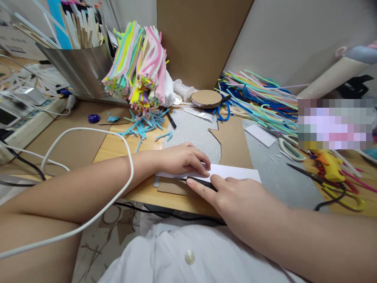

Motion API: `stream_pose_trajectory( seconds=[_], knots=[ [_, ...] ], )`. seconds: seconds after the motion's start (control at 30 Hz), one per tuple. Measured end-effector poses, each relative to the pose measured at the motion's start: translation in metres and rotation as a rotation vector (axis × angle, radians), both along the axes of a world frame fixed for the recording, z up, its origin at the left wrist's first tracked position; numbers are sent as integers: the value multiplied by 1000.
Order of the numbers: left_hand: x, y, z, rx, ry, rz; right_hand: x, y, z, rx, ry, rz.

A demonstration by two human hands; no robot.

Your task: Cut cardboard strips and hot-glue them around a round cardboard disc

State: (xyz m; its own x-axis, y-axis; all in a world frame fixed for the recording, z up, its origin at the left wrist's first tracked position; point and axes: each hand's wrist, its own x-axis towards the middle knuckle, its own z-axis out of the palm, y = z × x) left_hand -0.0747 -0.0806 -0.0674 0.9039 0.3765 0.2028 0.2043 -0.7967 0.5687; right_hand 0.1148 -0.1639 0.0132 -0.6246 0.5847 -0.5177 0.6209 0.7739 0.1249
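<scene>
In the head view, my left hand comes in from the left and lies palm down, fingers curved and slightly apart, with its fingertips pressing on a long white strip. My right hand grips a slim black tool, index finger stretched along it; the tip points left, at the strip's near edge. I can't tell whether it touches the surface.

The strip lies close to the front edge of the wooden table, partly over brown cardboard that shows on its near side. Past my left hand I see a black pen beside short blue pieces, then bundles of pastel stems in front and to the right of a metal container. A round cardboard disc sits farther back. Over on the right are a small white card, pale-handled scissors, yellow-handled scissors and a yellow tool. A white cable loops across my left forearm.
</scene>
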Motion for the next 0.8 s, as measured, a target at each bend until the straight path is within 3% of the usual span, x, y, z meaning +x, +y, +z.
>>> stream_pose_trajectory(
  seconds=[0.43, 0.67, 0.8],
  knots=[
    [0, -2, 6, -16, 10, 12, 29, 2, -7, 46, -31, 17],
    [0, -2, 6, -12, 15, 15, 59, -1, -20, 172, 118, 124],
    [0, -2, 4, -3, 21, 16, 75, 6, -21, 175, 204, 116]
  ],
)
